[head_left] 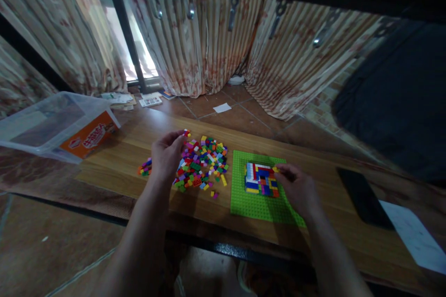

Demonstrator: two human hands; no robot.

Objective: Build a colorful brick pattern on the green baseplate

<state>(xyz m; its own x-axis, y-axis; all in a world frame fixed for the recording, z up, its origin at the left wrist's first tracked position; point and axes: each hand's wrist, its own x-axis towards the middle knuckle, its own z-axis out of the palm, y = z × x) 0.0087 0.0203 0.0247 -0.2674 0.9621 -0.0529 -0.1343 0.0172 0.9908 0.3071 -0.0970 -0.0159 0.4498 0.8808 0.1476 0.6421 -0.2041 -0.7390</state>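
Observation:
Over the far left side of a pile of loose building bricks [195, 165], my left hand [167, 153] is closed in a pinch. Small red, white and yellow bricks [187, 133] show at its fingertips; how many it grips I cannot tell. A green baseplate [240, 206] lies to the right of the pile. On it stands a low, multicoloured brick build [261, 179], roughly rectangular. My right hand [296, 184] pinches a yellow building brick [275, 169] at the build's far right corner. The fingers partly hide that brick, and whether it is pressed down is unclear.
A clear plastic box [59, 102] with an orange label stands at the table's left end. On the right lie a dark flat tablet-like object [364, 197] and a white sheet [414, 232]. The wooden table [118, 171] is narrow; metal hooks [191, 9] hang above.

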